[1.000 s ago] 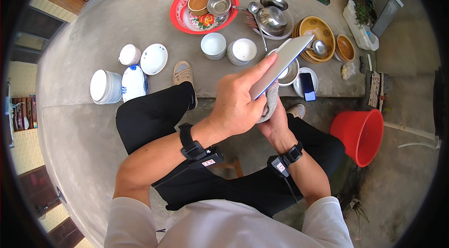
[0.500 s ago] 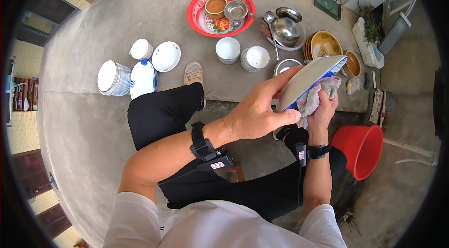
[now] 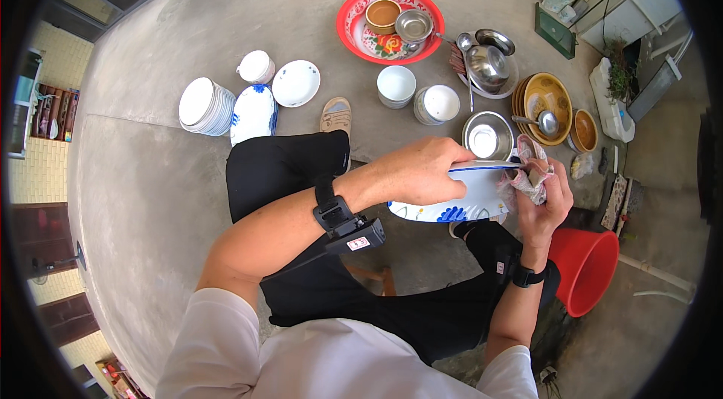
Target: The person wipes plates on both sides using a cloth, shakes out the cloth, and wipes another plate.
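Note:
A white platter (image 3: 454,205) with blue floral decoration is tilted on edge above my lap. My left hand (image 3: 431,172) is closed on its upper rim at the left. My right hand (image 3: 552,202) grips a crumpled pinkish-white cloth (image 3: 532,171), pressed around the right end of the platter. Some of the right fingers are hidden behind the cloth. Just beyond the platter sits a steel bowl (image 3: 488,135) on the ground.
At left stand stacked white plates (image 3: 197,104), a blue-patterned platter (image 3: 254,114), a cup (image 3: 257,66) and a plate (image 3: 296,83). Ahead are bowls (image 3: 396,84), a red enamel basin (image 3: 354,41) and brown bowls (image 3: 544,102). A red bucket (image 3: 581,271) stands by my right leg.
The platter has been lowered and turned, so its blue-patterned face now shows below my left hand. My right hand with the cloth has moved to its right end. The whole view has shifted slightly.

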A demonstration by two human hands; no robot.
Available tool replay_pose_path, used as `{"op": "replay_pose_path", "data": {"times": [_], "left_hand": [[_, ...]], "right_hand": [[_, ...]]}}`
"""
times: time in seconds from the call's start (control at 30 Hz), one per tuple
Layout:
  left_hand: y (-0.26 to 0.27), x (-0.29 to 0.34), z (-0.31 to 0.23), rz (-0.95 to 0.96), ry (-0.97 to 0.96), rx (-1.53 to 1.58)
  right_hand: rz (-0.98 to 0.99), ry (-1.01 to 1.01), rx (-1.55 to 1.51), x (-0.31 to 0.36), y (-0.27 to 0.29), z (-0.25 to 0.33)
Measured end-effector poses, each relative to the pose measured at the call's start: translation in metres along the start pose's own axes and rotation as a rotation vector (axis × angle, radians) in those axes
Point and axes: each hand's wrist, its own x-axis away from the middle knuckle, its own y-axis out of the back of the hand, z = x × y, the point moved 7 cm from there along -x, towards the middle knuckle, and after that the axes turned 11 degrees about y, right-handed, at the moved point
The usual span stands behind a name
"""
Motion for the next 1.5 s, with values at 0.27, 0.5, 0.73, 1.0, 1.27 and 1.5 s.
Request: {"op": "replay_pose_path", "data": {"times": [0.27,0.5,0.73,1.0,1.27,1.5], "left_hand": [[-0.015,-0.006,0.001,-0.043,-0.043,-0.137],[-0.028,-0.011,0.016,-0.325,-0.100,-0.087],[-0.015,-0.006,-0.009,-0.400,-0.197,0.019],[0.005,0.006,-0.036,-0.533,-0.368,0.133],[0.015,0.009,-0.056,-0.712,-0.453,0.176],[0.018,0.015,-0.055,-0.840,-0.583,0.271]], "right_hand": [[0.134,0.220,0.156,-0.014,-0.005,0.036],[0.116,0.242,0.118,-0.013,-0.014,0.036],[-0.129,0.059,0.036,0.001,0.017,-0.008],[-0.470,-0.491,-0.323,0.069,0.009,-0.091],[-0.716,-0.975,-1.378,0.085,-0.110,-0.044],[-0.669,-1.155,-1.706,0.078,-0.151,0.004]]}}
